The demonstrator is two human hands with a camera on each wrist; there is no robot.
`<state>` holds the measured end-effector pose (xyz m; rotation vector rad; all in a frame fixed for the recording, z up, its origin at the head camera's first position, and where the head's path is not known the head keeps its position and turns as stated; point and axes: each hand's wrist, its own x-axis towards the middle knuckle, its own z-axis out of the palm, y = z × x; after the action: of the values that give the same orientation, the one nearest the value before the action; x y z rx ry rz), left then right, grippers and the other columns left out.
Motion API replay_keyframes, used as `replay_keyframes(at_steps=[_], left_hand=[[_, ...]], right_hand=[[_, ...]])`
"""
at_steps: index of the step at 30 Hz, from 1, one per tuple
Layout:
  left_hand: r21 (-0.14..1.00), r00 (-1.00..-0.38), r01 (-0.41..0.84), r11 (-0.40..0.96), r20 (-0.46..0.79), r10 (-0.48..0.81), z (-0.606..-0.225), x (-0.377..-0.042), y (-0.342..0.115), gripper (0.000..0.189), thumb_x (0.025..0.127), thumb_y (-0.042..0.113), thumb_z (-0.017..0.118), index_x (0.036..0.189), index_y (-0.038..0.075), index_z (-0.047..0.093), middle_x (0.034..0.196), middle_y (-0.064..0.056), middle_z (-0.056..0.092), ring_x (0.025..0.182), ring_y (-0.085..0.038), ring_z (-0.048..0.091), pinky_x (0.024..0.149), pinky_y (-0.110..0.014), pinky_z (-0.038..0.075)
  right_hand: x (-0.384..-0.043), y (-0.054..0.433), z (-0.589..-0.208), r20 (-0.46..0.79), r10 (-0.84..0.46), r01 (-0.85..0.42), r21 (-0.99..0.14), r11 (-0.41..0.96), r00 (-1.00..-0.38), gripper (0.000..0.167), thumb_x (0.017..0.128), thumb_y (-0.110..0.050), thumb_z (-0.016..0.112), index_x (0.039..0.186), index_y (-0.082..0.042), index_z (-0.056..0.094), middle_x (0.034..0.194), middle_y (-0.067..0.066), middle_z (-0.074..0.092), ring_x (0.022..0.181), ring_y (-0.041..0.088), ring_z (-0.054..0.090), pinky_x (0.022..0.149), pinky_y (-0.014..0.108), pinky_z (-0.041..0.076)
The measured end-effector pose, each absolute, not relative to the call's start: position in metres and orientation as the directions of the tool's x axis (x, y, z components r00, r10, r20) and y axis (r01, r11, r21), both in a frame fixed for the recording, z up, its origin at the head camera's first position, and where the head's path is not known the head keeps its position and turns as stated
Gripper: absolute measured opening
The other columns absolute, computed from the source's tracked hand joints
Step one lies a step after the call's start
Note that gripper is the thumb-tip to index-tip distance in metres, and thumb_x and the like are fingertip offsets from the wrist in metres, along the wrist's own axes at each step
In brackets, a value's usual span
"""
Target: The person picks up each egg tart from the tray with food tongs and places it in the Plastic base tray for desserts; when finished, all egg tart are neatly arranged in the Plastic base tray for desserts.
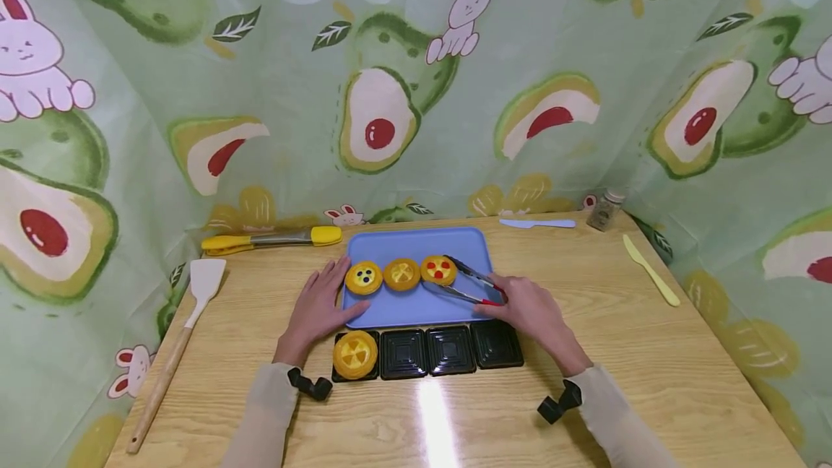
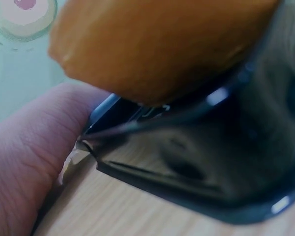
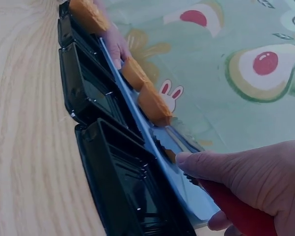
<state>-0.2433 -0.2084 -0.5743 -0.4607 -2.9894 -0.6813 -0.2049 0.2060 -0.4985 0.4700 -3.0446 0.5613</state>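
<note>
A blue tray (image 1: 416, 313) carries three egg tarts in a row: a left tart (image 1: 364, 278) with dark berries, a middle tart (image 1: 401, 274) with wedge-shaped pieces, and a right tart (image 1: 438, 271) with red pieces. My right hand (image 1: 528, 309) grips red-handled metal tongs (image 1: 473, 300); their two arms stand apart on either side of the right tart. My left hand (image 1: 321, 303) rests at the tray's left edge, fingers extended, thumb over the near corner. Just below it, another tart (image 1: 354, 354) sits in the leftmost black box, close up in the left wrist view.
Three more black boxes (image 1: 403, 354) line the tray's near side. Yellow-tipped tongs (image 1: 271, 239) and a white spatula (image 1: 206, 287) lie left. Behind and right are a blue knife (image 1: 538, 224), a shaker jar (image 1: 606, 211) and a yellow knife (image 1: 650, 270). A patterned curtain (image 1: 299, 92) encloses the table.
</note>
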Motion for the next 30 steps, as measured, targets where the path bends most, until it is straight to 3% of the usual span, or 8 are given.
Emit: replay_keyframes(at_steps=[18, 30], left_hand=[[0.403, -0.959, 0.282, 0.871, 0.084, 0.272, -0.577, -0.245, -0.21, 0.113, 0.086, 0.087, 0.053, 0.17, 0.021, 0.015, 0.174, 0.002, 0.02, 0.162, -0.025, 0.014, 0.13, -0.052, 0.009], [0.405, -0.959, 0.28, 0.87, 0.086, 0.269, -0.574, -0.245, -0.21, 0.113, 0.086, 0.087, 0.053, 0.17, 0.021, 0.016, 0.174, 0.002, 0.02, 0.161, -0.025, 0.015, 0.13, -0.051, 0.009]], right_hand=[[-0.207, 0.208, -0.503, 0.093, -0.307, -0.32, -0.341, 0.884, -0.947, 0.046, 0.084, -0.052, 0.084, 0.104, -0.014, 0.068, 0.064, -0.005, 0.031, 0.054, 0.013, 0.032, 0.051, 0.027, 0.021], [-0.206, 0.217, -0.482, 0.165, -0.295, -0.337, -0.386, 0.859, -0.941, 0.042, 0.084, -0.047, 0.087, 0.101, -0.013, 0.071, 0.064, -0.004, 0.043, 0.053, 0.013, 0.037, 0.05, 0.028, 0.022]])
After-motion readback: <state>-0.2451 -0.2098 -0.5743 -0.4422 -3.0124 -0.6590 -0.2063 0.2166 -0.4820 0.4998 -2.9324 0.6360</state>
